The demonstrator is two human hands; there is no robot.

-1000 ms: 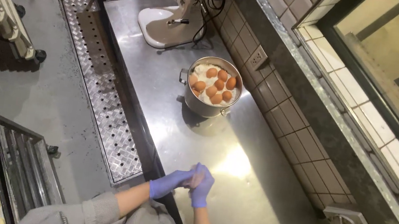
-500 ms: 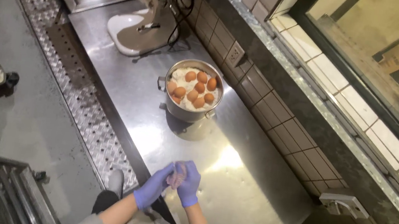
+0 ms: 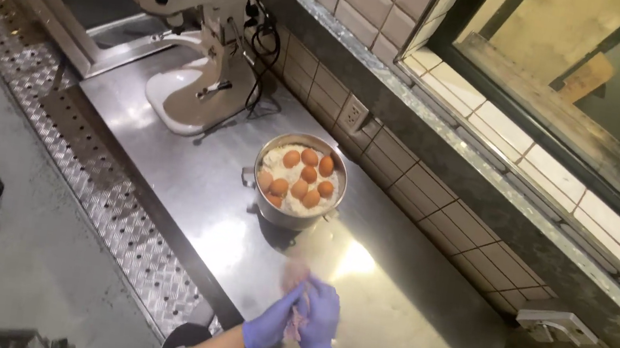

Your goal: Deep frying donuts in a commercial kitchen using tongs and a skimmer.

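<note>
Head view shows the left hand in a blue glove and right hand in a blue glove pressed together around a small pale pinkish thing, too blurred to name. Round steel bowl of brown eggs sits straight ahead on the steel counter.

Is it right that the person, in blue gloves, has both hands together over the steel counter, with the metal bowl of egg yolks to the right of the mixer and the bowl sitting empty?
Not quite. The head view shows the bowl is not empty: it holds several orange yolks on a pale mass. The rest stands: left hand and right hand, blue-gloved, are together over the counter, and the bowl sits right of the mixer.
</note>
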